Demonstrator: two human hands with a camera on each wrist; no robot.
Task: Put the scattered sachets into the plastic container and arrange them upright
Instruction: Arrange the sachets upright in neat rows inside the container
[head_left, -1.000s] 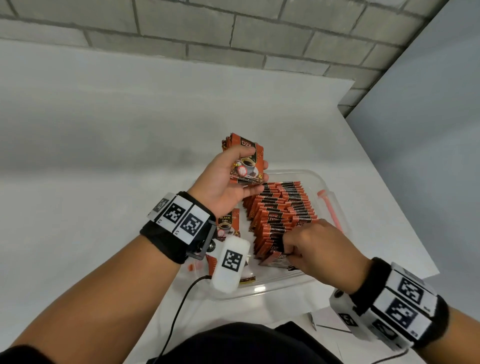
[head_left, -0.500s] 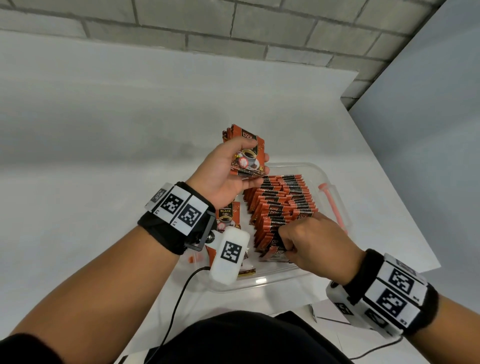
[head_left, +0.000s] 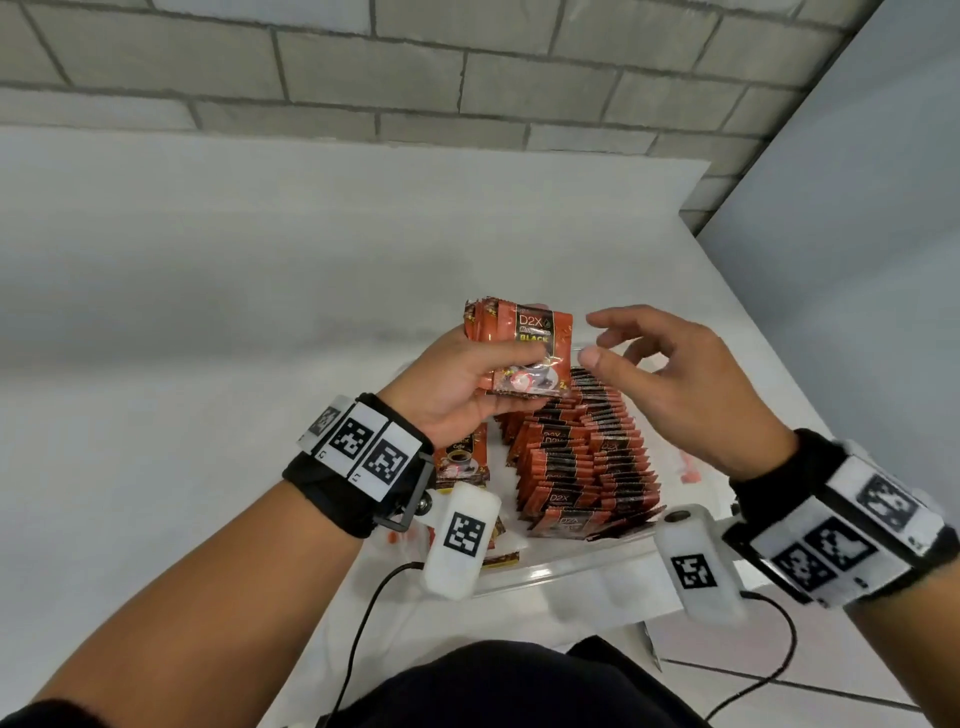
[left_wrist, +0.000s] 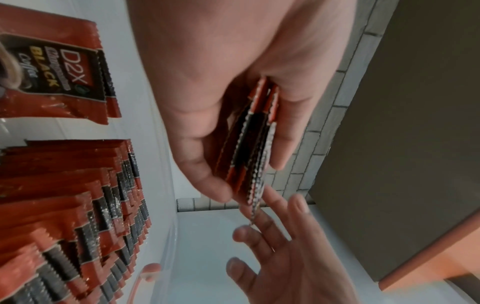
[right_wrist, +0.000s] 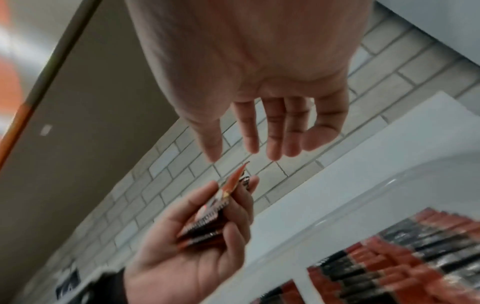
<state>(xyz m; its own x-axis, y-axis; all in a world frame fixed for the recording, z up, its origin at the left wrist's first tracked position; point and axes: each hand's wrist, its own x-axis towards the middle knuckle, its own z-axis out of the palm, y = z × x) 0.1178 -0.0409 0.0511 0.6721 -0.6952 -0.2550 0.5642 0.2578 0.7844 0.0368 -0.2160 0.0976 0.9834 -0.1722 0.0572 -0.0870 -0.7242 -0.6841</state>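
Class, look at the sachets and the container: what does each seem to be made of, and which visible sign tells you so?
Sachets: probably thin printed plastic or foil film with a glossy finish; they glint, crinkle, and have serrated edges.
Container: clear, seemingly rigid plastic with a smooth, shiny finish; the white surface shows through its wall, and the rim catches a highlight.

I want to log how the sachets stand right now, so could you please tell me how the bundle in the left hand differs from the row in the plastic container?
The bundle of sachets is gripped by the left hand above the plastic container; the row of sachets stands packed inside it. The bundle shows its printed front; the row shows mostly top edges. The bundle is few, the row many. Both are the same red-and-black sachets.
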